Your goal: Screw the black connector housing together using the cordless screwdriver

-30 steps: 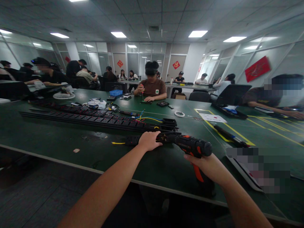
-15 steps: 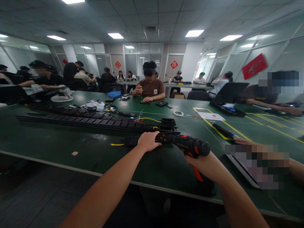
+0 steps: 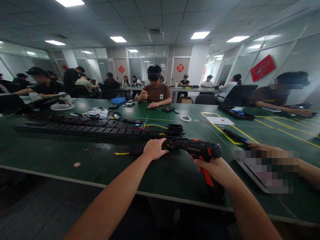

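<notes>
Drill, gripped by the right hand, points at a block grasped and partly hidden by the left hand, strips beyond, tape farther.

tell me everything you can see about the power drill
The power drill is black with orange accents on top, at the rear and along its handle; the casing looks like plastic. Pale lettering on its side is too blurred to read. Its body lies roughly level above the table, nose pointing left toward the left hand. The right hand wraps the handle. Whether its tip or dark base touches anything can't be told.
</notes>
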